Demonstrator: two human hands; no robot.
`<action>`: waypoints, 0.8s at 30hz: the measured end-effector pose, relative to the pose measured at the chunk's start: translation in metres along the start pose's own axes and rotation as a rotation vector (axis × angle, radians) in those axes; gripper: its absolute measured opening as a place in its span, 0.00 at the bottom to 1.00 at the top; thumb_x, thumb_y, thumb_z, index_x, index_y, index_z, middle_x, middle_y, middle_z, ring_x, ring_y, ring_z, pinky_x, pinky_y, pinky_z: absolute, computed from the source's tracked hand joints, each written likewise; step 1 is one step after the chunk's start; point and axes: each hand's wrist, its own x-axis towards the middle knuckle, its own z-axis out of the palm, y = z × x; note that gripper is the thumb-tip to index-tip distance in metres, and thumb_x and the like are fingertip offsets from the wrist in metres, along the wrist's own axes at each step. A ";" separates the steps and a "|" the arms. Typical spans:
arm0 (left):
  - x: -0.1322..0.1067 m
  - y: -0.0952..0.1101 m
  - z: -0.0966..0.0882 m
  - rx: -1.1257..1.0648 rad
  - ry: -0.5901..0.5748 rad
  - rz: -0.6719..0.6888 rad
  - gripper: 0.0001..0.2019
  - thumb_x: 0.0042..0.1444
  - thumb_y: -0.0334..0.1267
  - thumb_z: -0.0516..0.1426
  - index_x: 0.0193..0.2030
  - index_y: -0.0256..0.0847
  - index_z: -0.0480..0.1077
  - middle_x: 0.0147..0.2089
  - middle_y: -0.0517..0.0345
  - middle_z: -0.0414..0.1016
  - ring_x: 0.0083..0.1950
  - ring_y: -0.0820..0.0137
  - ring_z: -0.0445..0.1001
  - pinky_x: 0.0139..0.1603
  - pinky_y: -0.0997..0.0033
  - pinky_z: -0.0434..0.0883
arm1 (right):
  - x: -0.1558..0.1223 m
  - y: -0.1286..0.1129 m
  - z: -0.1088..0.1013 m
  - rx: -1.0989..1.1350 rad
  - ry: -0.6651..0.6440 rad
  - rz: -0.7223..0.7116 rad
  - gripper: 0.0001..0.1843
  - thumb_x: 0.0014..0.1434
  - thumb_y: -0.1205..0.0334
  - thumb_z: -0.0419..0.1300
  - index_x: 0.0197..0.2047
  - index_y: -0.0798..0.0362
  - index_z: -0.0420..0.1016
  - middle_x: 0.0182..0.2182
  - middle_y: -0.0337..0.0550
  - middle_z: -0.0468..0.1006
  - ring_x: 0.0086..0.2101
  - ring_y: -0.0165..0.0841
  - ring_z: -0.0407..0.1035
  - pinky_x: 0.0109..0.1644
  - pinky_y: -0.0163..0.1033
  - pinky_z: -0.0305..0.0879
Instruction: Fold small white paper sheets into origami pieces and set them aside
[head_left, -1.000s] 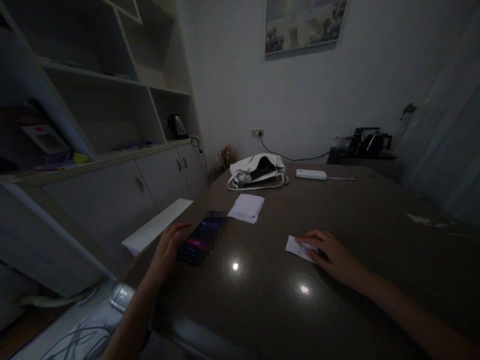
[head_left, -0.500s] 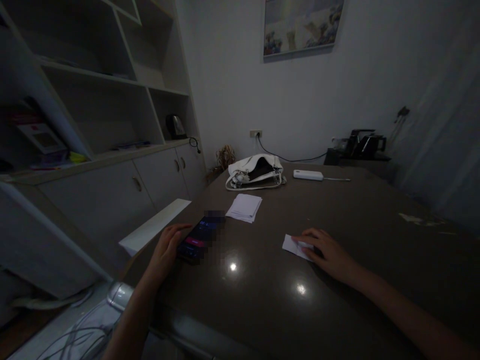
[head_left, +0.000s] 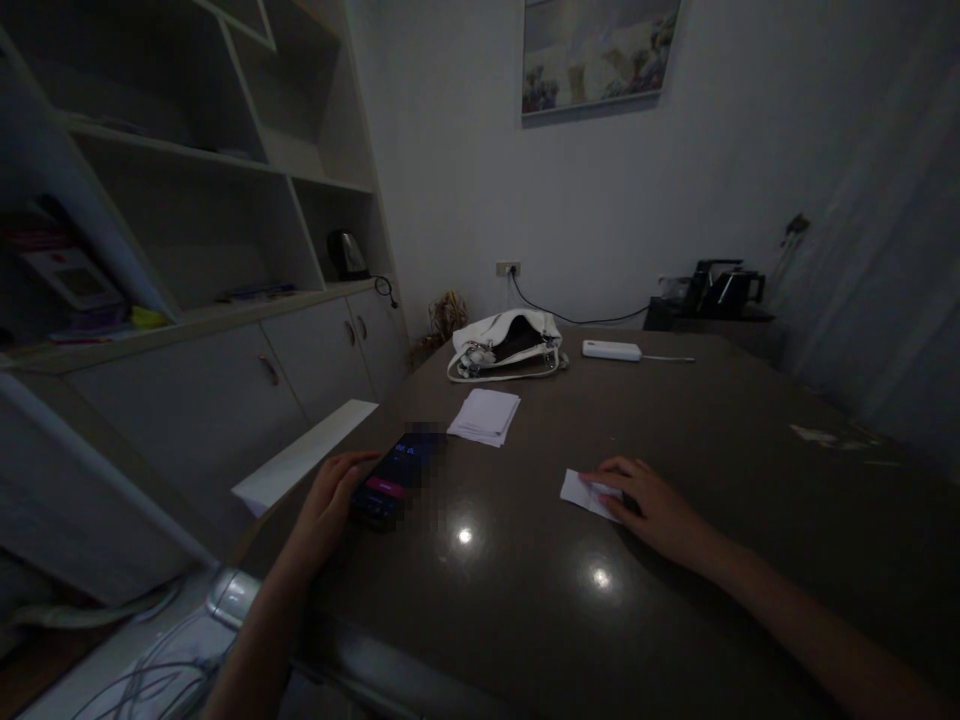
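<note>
On the dark table lies a small white piece of paper point(head_left: 576, 489). The spread fingers of my right hand point(head_left: 651, 505) rest on its right part and cover some of it. My left hand point(head_left: 327, 505) lies at the table's left side, fingers stretched out along the left edge of a phone point(head_left: 390, 486). The phone's screen is lit, with digits near the top and a pink button; part of it is blurred out. Beyond the phone sits a loose stack of white paper sheets point(head_left: 486, 415), touched by neither hand.
A white handbag point(head_left: 507, 342) lies open at the back of the table point(head_left: 525, 620). Right of it is a white power bank point(head_left: 611, 350) with a short cable. Paper scraps point(head_left: 816, 436) lie at the right. White shelves point(head_left: 180, 160) stand left, and a black kettle point(head_left: 727, 292) stands behind.
The whole view has shifted slightly. Both hands stay in about the same places, my right on the small paper and my left by the phone.
</note>
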 end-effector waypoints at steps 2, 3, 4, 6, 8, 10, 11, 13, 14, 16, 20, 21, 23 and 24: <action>0.000 -0.001 0.000 0.004 -0.001 0.007 0.21 0.56 0.48 0.43 0.47 0.40 0.68 0.48 0.52 0.69 0.52 0.61 0.67 0.56 0.61 0.64 | 0.000 0.000 0.000 0.003 0.002 0.001 0.19 0.61 0.59 0.50 0.54 0.42 0.67 0.46 0.46 0.68 0.46 0.39 0.63 0.50 0.48 0.62; 0.000 -0.001 0.000 0.004 -0.004 0.012 0.22 0.56 0.48 0.43 0.47 0.39 0.68 0.48 0.52 0.69 0.52 0.61 0.67 0.56 0.61 0.64 | 0.000 0.001 0.000 0.003 0.000 0.002 0.19 0.61 0.59 0.50 0.54 0.42 0.67 0.46 0.46 0.68 0.46 0.38 0.63 0.50 0.48 0.62; 0.000 -0.001 0.000 0.004 -0.007 0.017 0.22 0.56 0.48 0.42 0.47 0.39 0.68 0.49 0.52 0.69 0.53 0.61 0.66 0.56 0.61 0.63 | 0.000 0.001 0.001 0.003 -0.003 0.001 0.19 0.61 0.59 0.49 0.54 0.42 0.67 0.46 0.46 0.68 0.45 0.38 0.63 0.50 0.48 0.62; -0.001 0.000 0.000 0.003 -0.009 0.023 0.22 0.57 0.48 0.42 0.47 0.39 0.68 0.49 0.51 0.69 0.53 0.61 0.66 0.57 0.60 0.63 | 0.000 0.002 0.001 0.001 -0.002 -0.006 0.19 0.61 0.59 0.50 0.55 0.43 0.67 0.46 0.47 0.68 0.45 0.38 0.63 0.49 0.48 0.62; -0.001 0.001 0.000 0.003 -0.005 0.019 0.22 0.57 0.48 0.42 0.47 0.39 0.68 0.49 0.51 0.68 0.54 0.61 0.66 0.58 0.60 0.62 | 0.000 0.002 0.001 -0.003 0.005 -0.011 0.19 0.61 0.60 0.50 0.54 0.44 0.67 0.45 0.47 0.68 0.45 0.38 0.63 0.50 0.48 0.62; -0.002 0.001 -0.001 0.009 -0.006 0.013 0.22 0.57 0.48 0.42 0.48 0.39 0.68 0.49 0.51 0.69 0.53 0.61 0.66 0.58 0.61 0.62 | 0.000 0.002 0.001 -0.002 0.007 -0.010 0.19 0.61 0.60 0.50 0.54 0.43 0.67 0.45 0.47 0.68 0.45 0.38 0.63 0.50 0.48 0.62; -0.001 0.001 -0.001 0.013 -0.007 0.012 0.22 0.57 0.48 0.42 0.48 0.39 0.68 0.49 0.52 0.69 0.53 0.61 0.66 0.58 0.61 0.62 | 0.000 0.002 0.001 0.000 0.007 -0.011 0.19 0.61 0.59 0.50 0.54 0.43 0.67 0.45 0.46 0.68 0.45 0.38 0.63 0.49 0.48 0.62; -0.001 0.000 -0.001 0.019 -0.004 0.013 0.22 0.57 0.48 0.42 0.47 0.39 0.68 0.49 0.52 0.69 0.53 0.61 0.66 0.57 0.62 0.63 | 0.000 0.001 0.001 0.008 0.008 -0.011 0.19 0.60 0.59 0.50 0.54 0.42 0.67 0.45 0.46 0.68 0.45 0.38 0.63 0.49 0.48 0.62; -0.001 -0.001 -0.001 0.020 -0.001 0.014 0.22 0.57 0.49 0.42 0.47 0.39 0.68 0.49 0.52 0.69 0.53 0.61 0.66 0.57 0.62 0.63 | 0.000 0.001 0.001 0.012 0.011 -0.009 0.19 0.60 0.60 0.50 0.54 0.42 0.67 0.45 0.46 0.68 0.45 0.38 0.63 0.49 0.48 0.62; 0.000 -0.003 0.000 0.017 0.000 0.014 0.22 0.57 0.49 0.43 0.48 0.39 0.68 0.49 0.52 0.69 0.53 0.61 0.66 0.57 0.62 0.63 | 0.000 0.000 0.000 0.013 0.013 -0.005 0.19 0.60 0.60 0.50 0.54 0.43 0.67 0.46 0.47 0.68 0.46 0.38 0.63 0.50 0.47 0.62; 0.001 -0.006 0.000 -0.006 -0.012 0.018 0.22 0.57 0.49 0.43 0.48 0.39 0.68 0.49 0.51 0.69 0.53 0.61 0.66 0.57 0.61 0.63 | 0.000 0.001 0.001 0.008 0.001 -0.003 0.19 0.61 0.61 0.50 0.54 0.44 0.68 0.45 0.47 0.67 0.45 0.37 0.63 0.50 0.46 0.62; 0.001 -0.006 0.001 -0.012 -0.012 0.015 0.22 0.57 0.49 0.43 0.47 0.38 0.68 0.49 0.51 0.68 0.53 0.61 0.66 0.57 0.60 0.63 | 0.000 0.001 0.001 0.006 0.001 -0.004 0.19 0.61 0.61 0.50 0.54 0.44 0.68 0.45 0.47 0.67 0.45 0.37 0.63 0.49 0.46 0.62; 0.000 -0.004 0.001 -0.017 -0.011 0.009 0.23 0.56 0.50 0.43 0.47 0.37 0.68 0.49 0.50 0.68 0.53 0.61 0.66 0.57 0.60 0.62 | 0.000 0.002 0.002 0.000 0.002 -0.008 0.19 0.60 0.61 0.50 0.54 0.45 0.68 0.46 0.47 0.67 0.45 0.37 0.63 0.49 0.46 0.62; 0.000 -0.003 0.000 -0.018 -0.008 0.009 0.23 0.56 0.50 0.43 0.47 0.37 0.68 0.49 0.50 0.69 0.53 0.61 0.66 0.57 0.59 0.62 | 0.000 0.003 0.002 -0.002 0.003 -0.011 0.19 0.60 0.61 0.50 0.54 0.45 0.68 0.46 0.47 0.67 0.45 0.37 0.63 0.49 0.46 0.62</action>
